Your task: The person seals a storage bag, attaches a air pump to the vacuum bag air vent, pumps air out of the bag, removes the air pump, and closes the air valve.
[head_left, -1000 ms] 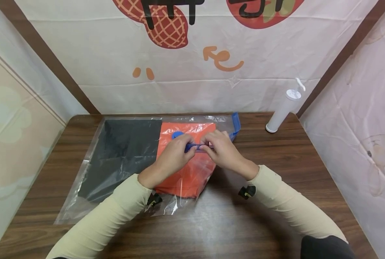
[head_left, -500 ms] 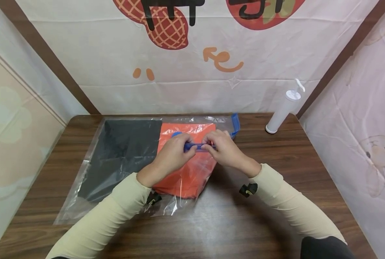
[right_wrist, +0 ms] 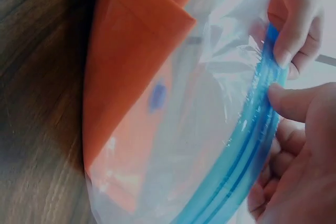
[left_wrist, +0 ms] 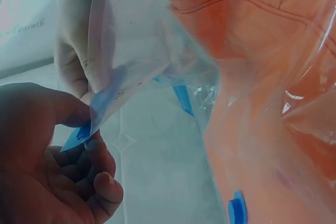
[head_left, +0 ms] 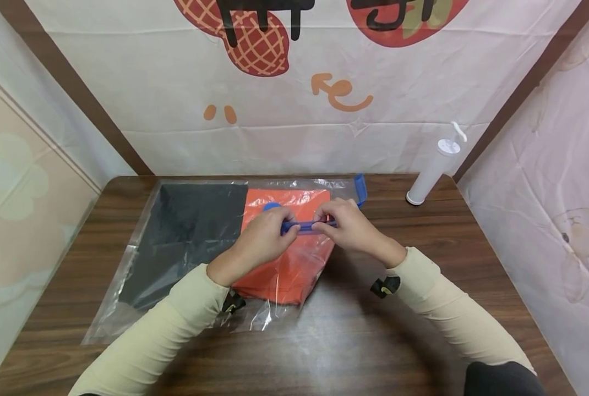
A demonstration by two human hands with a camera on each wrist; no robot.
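A large clear zip storage bag lies on the table with a folded dark cloth and a folded orange garment inside. Its blue zip strip is raised at the right end, over the orange garment. My left hand pinches that strip between thumb and fingers. Just right of it, my right hand pinches the same strip, a short length of blue showing between the two thumbs. A round blue valve shows on the bag beyond my left hand.
A white hand pump stands upright at the table's back right. The strip's far blue end sticks up near the back edge. Printed cloth walls enclose the wooden table at the back and sides.
My right hand has slid a little to the right along the zip strip, widening the gap between the hands. My left hand keeps its pinch in nearly the same spot.
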